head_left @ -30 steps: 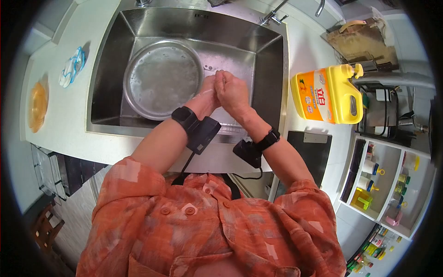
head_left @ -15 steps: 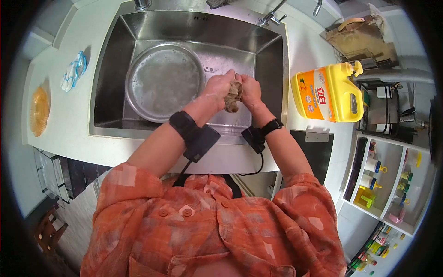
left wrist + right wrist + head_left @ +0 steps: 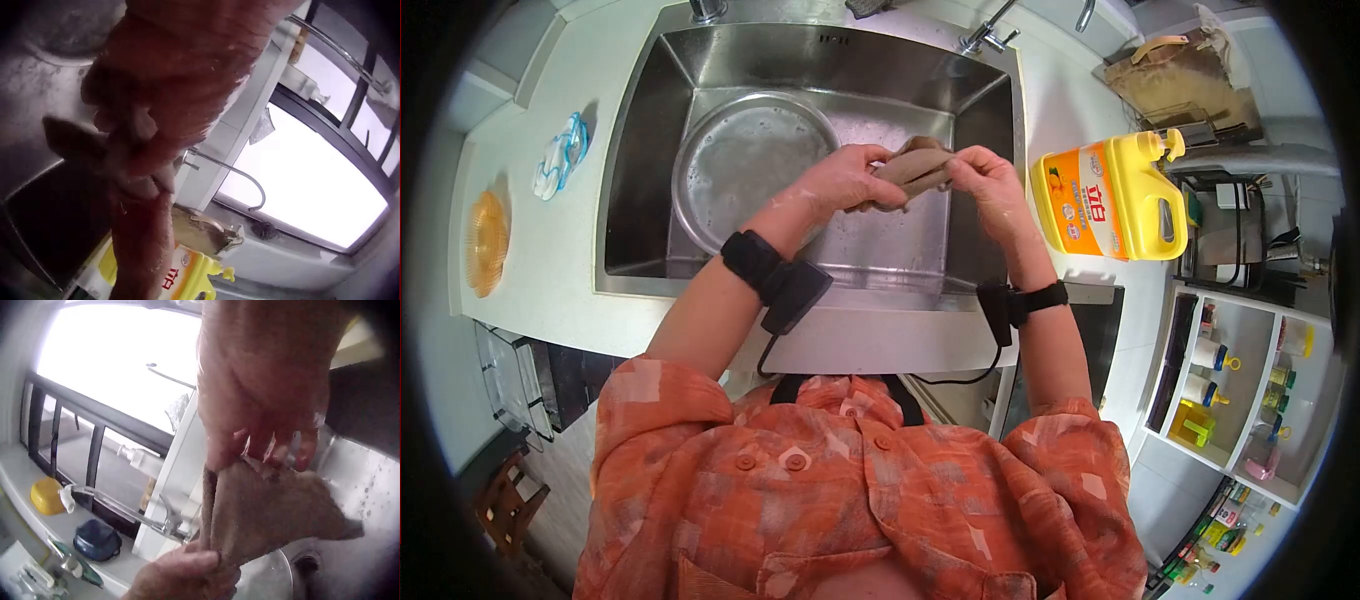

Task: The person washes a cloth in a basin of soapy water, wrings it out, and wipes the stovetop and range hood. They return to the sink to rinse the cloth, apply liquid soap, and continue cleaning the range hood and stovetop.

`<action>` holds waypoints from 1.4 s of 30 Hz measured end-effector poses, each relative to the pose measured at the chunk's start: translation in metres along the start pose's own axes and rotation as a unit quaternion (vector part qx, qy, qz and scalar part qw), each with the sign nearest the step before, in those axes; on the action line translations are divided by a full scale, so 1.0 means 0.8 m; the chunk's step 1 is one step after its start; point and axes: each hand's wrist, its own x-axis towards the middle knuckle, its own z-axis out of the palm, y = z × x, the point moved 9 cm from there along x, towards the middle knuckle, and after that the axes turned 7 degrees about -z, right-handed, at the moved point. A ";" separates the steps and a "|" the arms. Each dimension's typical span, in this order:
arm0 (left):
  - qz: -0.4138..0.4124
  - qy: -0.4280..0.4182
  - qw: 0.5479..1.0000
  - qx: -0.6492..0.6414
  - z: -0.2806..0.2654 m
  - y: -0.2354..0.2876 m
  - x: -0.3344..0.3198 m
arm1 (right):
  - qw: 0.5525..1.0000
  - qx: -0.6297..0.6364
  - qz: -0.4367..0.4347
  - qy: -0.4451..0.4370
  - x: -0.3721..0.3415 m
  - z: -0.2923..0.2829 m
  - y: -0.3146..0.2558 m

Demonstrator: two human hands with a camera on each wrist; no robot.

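Observation:
A damp-looking brown cloth (image 3: 918,168) is stretched between my two hands above the right half of the sink (image 3: 800,62). My left hand (image 3: 840,182) grips its left end, thumb on top. At the other end, my right hand (image 3: 992,188) pinches the edge between thumb and fingers. The right wrist view shows the cloth (image 3: 275,509) spread in folds, hanging below the right fingers, with the left hand (image 3: 178,575) at its lower edge. Beside the left hand, inside the sink, stands a round metal basin (image 3: 679,195) of cloudy, sudsy water.
On the right counter stands a yellow detergent jug (image 3: 1100,200) with a pump. A blue-and-white cloth (image 3: 560,158) and an amber ribbed dish (image 3: 488,243) lie on the left counter. The tap (image 3: 990,38) rises behind the sink; cutting boards (image 3: 1180,90) lean at the back right.
My hands were together over the sink, then twisted the bunched cloth. Now they have moved apart, the right hand outward, and the cloth is opened out between them.

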 end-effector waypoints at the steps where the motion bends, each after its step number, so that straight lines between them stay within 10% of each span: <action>1: -0.005 0.003 0.999 0.051 -0.004 0.004 -0.005 | 0.999 0.050 0.014 0.005 -0.001 -0.008 -0.001; 6: -0.061 0.007 0.988 0.145 -0.030 0.001 -0.011 | 0.983 0.171 0.053 0.023 -0.011 -0.024 0.011; 9: 0.019 0.047 0.992 -0.114 -0.042 0.014 -0.014 | 0.973 0.212 0.073 0.050 -0.017 -0.024 0.017; 11: 0.053 -0.061 0.913 -0.400 -0.039 0.004 0.007 | 0.955 0.278 0.082 0.065 -0.020 -0.018 0.020; 15: 0.076 -0.058 0.831 -0.548 -0.061 0.000 0.010 | 0.941 0.306 0.069 0.124 -0.020 -0.042 0.036; 17: 0.043 0.140 0.818 -0.556 -0.091 -0.018 0.000 | 0.925 0.329 0.072 0.177 -0.024 -0.060 0.043; 21: 0.035 0.211 0.835 -0.507 -0.125 -0.045 0.019 | 0.917 0.348 0.048 0.190 -0.019 -0.074 0.040; 23: 0.065 0.246 0.955 -0.155 -0.118 -0.013 0.009 | 0.917 0.352 0.033 0.183 -0.013 -0.076 0.037; 25: 0.115 0.217 0.964 0.102 -0.076 0.015 -0.005 | 0.932 0.305 0.031 0.194 -0.010 -0.070 0.023; 27: 0.156 0.173 0.907 0.350 -0.031 0.035 -0.010 | 0.944 0.256 0.030 0.204 -0.007 -0.057 0.009; 29: 0.033 0.145 0.800 0.582 -0.019 0.018 -0.001 | 0.994 -0.062 0.008 0.088 0.002 -0.029 -0.013; 31: 0.015 0.129 0.820 0.558 -0.029 0.014 0.004 | 0.976 -0.209 0.013 -0.061 -0.003 0.005 -0.011; 33: 0.021 0.089 0.988 0.122 -0.049 -0.005 0.009 | 0.915 -0.345 0.019 -0.208 -0.015 0.032 0.003; 37: 0.021 0.086 0.954 -0.285 -0.041 -0.029 0.016 | 0.972 -0.144 0.159 -0.093 -0.011 0.022 0.028; 39: 0.010 0.113 0.944 -0.309 -0.033 -0.046 0.027 | 0.982 0.137 0.125 0.041 0.003 0.022 0.042; 42: -0.029 0.170 0.918 -0.358 -0.026 -0.059 0.028 | 0.962 0.186 0.190 0.057 0.015 0.026 0.106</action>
